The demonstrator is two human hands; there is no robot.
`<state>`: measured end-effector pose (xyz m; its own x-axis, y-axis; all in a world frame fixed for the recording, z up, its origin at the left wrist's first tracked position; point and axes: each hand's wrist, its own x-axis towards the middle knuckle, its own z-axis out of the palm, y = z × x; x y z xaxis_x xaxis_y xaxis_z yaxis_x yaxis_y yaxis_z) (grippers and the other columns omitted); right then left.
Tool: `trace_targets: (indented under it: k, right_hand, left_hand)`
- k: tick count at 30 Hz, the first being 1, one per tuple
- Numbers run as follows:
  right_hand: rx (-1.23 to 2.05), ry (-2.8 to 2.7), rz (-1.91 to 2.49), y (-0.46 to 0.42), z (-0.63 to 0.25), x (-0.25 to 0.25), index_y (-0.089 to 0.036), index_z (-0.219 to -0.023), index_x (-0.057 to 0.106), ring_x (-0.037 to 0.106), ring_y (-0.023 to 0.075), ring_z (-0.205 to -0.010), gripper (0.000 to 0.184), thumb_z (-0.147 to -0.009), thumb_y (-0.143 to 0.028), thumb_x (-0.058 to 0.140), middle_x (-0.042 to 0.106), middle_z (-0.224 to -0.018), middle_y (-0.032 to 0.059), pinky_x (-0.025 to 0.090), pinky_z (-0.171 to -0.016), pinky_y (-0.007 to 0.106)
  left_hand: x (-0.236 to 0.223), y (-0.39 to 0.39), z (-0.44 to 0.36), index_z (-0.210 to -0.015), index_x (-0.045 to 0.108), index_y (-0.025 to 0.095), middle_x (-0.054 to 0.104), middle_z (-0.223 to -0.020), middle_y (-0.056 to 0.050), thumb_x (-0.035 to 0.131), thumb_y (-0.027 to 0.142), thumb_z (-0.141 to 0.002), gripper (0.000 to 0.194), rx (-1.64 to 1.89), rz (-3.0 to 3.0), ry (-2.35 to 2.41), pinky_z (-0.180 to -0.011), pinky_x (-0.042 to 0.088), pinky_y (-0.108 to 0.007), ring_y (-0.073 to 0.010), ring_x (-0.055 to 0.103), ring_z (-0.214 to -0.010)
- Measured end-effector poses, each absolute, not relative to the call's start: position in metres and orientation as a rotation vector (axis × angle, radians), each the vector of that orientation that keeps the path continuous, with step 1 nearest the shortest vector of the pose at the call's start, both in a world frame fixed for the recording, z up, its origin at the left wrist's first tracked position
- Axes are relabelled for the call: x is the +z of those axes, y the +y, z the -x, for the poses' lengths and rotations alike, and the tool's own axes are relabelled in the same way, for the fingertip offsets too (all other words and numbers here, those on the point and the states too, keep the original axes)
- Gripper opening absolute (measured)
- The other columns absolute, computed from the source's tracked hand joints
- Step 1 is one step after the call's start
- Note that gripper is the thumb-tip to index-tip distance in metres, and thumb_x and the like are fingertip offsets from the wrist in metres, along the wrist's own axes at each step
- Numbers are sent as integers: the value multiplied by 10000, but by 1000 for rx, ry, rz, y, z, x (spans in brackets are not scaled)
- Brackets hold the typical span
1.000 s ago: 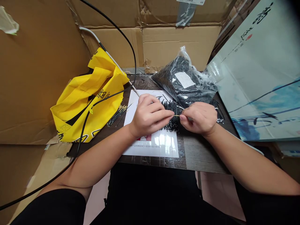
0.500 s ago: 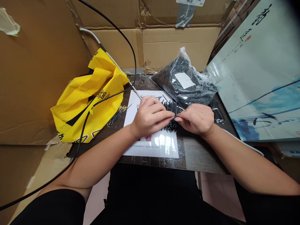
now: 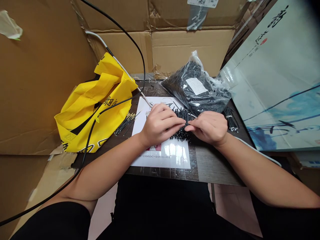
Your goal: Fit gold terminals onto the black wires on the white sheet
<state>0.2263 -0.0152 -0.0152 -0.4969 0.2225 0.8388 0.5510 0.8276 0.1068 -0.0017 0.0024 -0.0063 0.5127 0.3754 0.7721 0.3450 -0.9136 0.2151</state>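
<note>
My left hand [image 3: 161,123] and my right hand [image 3: 211,127] meet fingertip to fingertip above the table, both closed in a pinch. Between them shows a short stretch of thin black wire [image 3: 187,124], its ends hidden in the fingers. Right below lies a pile of short black wires [image 3: 181,135] on a printed white sheet [image 3: 175,160]. Behind my right hand stands a clear plastic bag [image 3: 197,85] full of black wires, with a white label on it. A banded bundle of black wires [image 3: 231,118] lies just right of that hand.
A crumpled yellow bag [image 3: 92,113] sits at left, beside loose wires with gold-coloured ends [image 3: 126,121]. A black cable [image 3: 87,146] loops over the left side. Cardboard walls [image 3: 192,50] and a pale painted panel [image 3: 280,86] enclose the dark table [image 3: 215,166].
The fingertips of my two hands have drawn very slightly apart, and a little more of the black wire shows between them. Everything else looks the same.
</note>
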Motion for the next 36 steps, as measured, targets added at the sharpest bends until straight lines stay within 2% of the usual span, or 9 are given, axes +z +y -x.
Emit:
trace_targets:
  k: [15, 19, 21, 23, 28, 33, 36]
  right_hand:
    - [-382, -2108, 605, -16, -224, -15, -180, -799, 627, 546, 89, -533, 211, -890, -363, 681, 652, -623, -13, 409, -558, 251]
    - [-292, -2092, 676, -18, -227, -15, -171, -847, 663, 581, 112, -563, 424, -1000, -489, 428, 632, -612, 14, 439, -594, 268]
    - [-209, -2019, 745, -19, -229, -16, -167, -887, 675, 600, 118, -583, 531, -1028, -508, 295, 636, -622, 25, 459, -621, 274]
    - [-142, -1950, 801, -19, -230, -17, -169, -901, 680, 610, 117, -599, 559, -1036, -497, 248, 643, -637, 28, 469, -637, 272]
    - [-47, -1893, 858, -16, -231, -22, -169, -888, 689, 608, 107, -594, 549, -1038, -472, 257, 641, -635, 23, 464, -623, 254]
    - [14, -1822, 882, -14, -232, -25, -170, -886, 699, 612, 107, -578, 519, -1035, -456, 292, 640, -636, 21, 452, -593, 245]
    - [-35, -1864, 875, -14, -232, -21, -169, -858, 695, 601, 108, -571, 450, -1026, -377, 333, 628, -612, 12, 448, -603, 249]
  left_hand:
    - [-9, 4, 2, -1002, 735, 285, 759, -817, 24, 713, 339, -845, 168, 1367, -2731, 638, -798, 420, -303, -129, 543, -829]
    - [-9, 3, 1, -999, 744, 263, 743, -778, 15, 734, 343, -826, 191, 1427, -2711, 624, -794, 457, -288, -127, 558, -836]
    - [-8, 3, 0, -989, 747, 244, 740, -774, 10, 736, 331, -824, 186, 1425, -2684, 634, -787, 480, -279, -123, 560, -827]
    - [-6, 2, 0, -952, 749, 231, 741, -775, 8, 731, 323, -829, 155, 1402, -2648, 646, -788, 496, -274, -120, 559, -815]
    - [-3, 2, -2, -807, 727, 213, 701, -745, 3, 730, 383, -821, 171, 1332, -2567, 610, -810, 478, -281, -115, 549, -800]
    - [0, 0, -5, -794, 749, 231, 571, -620, 25, 730, 420, -817, 191, 1349, -2394, 696, -680, 412, -245, -80, 483, -661]
    - [2, -5, -7, -775, 729, 187, 625, -609, 33, 734, 415, -816, 232, 1212, -2123, 773, -599, 421, -209, -46, 497, -568]
